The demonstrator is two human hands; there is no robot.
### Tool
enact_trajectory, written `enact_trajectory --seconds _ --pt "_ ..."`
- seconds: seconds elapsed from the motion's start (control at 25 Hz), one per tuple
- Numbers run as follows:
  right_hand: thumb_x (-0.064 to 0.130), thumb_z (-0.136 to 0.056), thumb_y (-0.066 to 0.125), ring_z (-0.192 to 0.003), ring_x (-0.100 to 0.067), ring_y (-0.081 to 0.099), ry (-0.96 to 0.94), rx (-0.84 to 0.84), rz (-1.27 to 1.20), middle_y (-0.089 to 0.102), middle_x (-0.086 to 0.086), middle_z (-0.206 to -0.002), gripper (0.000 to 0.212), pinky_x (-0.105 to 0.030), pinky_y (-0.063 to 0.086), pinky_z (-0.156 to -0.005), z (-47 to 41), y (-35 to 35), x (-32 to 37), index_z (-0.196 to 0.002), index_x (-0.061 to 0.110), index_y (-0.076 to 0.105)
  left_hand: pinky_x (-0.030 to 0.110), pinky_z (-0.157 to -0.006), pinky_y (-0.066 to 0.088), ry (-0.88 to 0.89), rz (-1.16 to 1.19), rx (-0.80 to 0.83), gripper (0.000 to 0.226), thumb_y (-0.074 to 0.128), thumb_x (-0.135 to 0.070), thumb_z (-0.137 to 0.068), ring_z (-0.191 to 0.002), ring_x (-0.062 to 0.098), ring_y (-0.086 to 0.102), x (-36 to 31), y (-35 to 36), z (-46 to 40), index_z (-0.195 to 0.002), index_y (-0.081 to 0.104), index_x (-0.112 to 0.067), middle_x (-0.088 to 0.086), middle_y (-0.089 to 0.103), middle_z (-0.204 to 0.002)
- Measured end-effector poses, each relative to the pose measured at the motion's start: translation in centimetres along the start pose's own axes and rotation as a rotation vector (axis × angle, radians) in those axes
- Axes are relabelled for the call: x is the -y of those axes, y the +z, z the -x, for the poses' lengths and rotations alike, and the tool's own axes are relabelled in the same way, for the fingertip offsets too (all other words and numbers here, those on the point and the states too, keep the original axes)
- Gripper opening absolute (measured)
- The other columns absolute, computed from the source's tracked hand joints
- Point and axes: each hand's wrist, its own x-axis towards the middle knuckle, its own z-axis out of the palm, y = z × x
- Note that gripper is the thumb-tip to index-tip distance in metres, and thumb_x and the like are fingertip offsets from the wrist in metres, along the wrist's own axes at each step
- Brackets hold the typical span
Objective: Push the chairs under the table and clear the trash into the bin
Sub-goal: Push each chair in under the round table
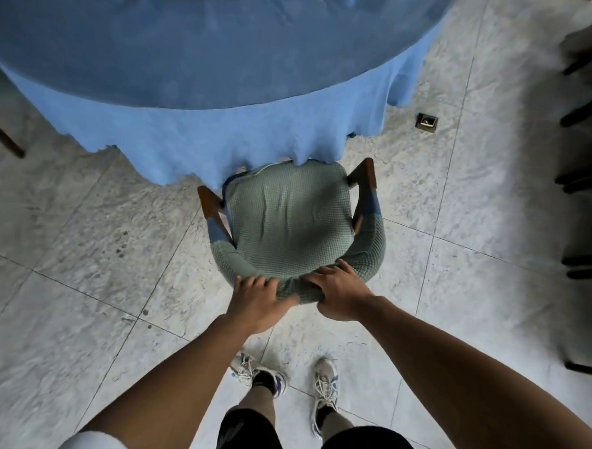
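— Hands first: how is the chair held?

— Both are closed over the top of the backrest (294,286). On the left hand (258,299) the fingers are curled forward over the padded rim, with the thumb wrapped along its near side. The right hand (339,295) is clamped just beside it, fingers laid over the top, thumb tucked beneath.

— And where is the chair (288,220) placed?

— Its front edge is just touched by the hem of the tablecloth (190,122); most of the seat is seen clear of the table, so the push is judged barely begun. Nothing that can be called trash, and no bin, is shown.

— What could be spoiled from here?

— The cloth could be caught. A fold already hangs onto the seat's far edge, and if it is bunched against the seat or armrests (365,180), the whole cloth may be dragged, along with whatever is set on the table. The chair could also be swung sideways if one side is pushed harder, since both grips are set near the middle. A leg might be snagged on a tile joint, though the legs are hidden beneath the seat.
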Motion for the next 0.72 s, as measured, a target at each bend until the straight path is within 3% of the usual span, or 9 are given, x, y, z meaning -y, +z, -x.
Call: enact_trajectory --seconds 0.12,0.2,0.28,0.36,0.52,0.72 --pt "0.041 -0.091 0.048 -0.121 -0.024 0.057 0.063 -0.151 -0.197 0.062 -0.002 -0.132 0.050 -0.043 0.043 -0.109 -0.2 -0.6 -0.2 -0.135 0.022 0.059 0.048 -0.105 0.032 -0.081 0.152 -0.142 0.071 0.022 -0.074 -0.091 -0.109 0.029 0.058 -0.9 -0.8 -1.1 -0.111 0.063 -0.019 0.012 0.069 -0.118" --pt "0.045 -0.093 0.038 -0.101 -0.023 0.061 0.135 -0.275 -0.185 0.067 -0.003 -0.109 0.045 -0.042 0.052 -0.093 -0.8 -0.4 -0.4 -0.111 0.017 0.068 0.046 -0.102 0.037 -0.106 0.232 -0.241 0.064 0.031 -0.068 -0.095 -0.103 0.030 0.060 -1.6 -1.1 -2.1 -0.110 0.064 -0.016 0.012 0.071 -0.113" --pt "0.043 -0.095 0.039 -0.090 -0.021 0.060 0.169 -0.349 -0.108 0.068 -0.002 -0.092 0.041 -0.041 0.050 -0.088 -1.5 0.4 -0.9 -0.091 0.015 0.068 0.044 -0.102 0.040 -0.086 0.275 -0.305 0.059 0.038 -0.063 -0.097 -0.108 0.029 0.058 -2.3 -0.7 -2.8 -0.117 0.064 -0.014 0.010 0.069 -0.118" --pt "0.045 -0.096 0.041 -0.085 -0.022 0.060 0.157 -0.399 -0.009 0.067 -0.002 -0.085 0.042 -0.039 0.048 -0.085 -1.8 1.1 -1.1 -0.082 0.015 0.068 0.043 -0.100 0.041 -0.073 0.258 -0.336 0.058 0.039 -0.064 -0.096 -0.111 0.028 0.057 -2.5 0.0 -3.4 -0.120 0.063 -0.017 0.007 0.067 -0.121" --pt "0.050 -0.094 0.043 -0.082 -0.022 0.059 0.125 -0.445 0.066 0.066 0.000 -0.080 0.043 -0.038 0.045 -0.082 -2.3 1.4 -2.1 -0.080 0.017 0.066 0.041 -0.092 0.045 -0.095 0.341 -0.449 0.064 0.033 -0.070 -0.088 -0.105 0.023 0.060 -2.4 1.1 -4.1 -0.115 0.065 -0.022 0.001 0.068 -0.116" --pt "0.043 -0.091 0.048 -0.091 -0.021 0.049 0.059 -0.544 0.068 0.057 0.003 -0.087 0.030 -0.042 0.042 -0.090 -2.8 1.1 -3.0 -0.086 0.018 0.066 0.047 -0.097 0.044 -0.038 0.310 -0.703 0.047 0.048 -0.047 -0.086 -0.105 0.027 0.057 -2.4 1.9 -3.9 -0.112 0.067 -0.012 0.005 0.066 -0.112"
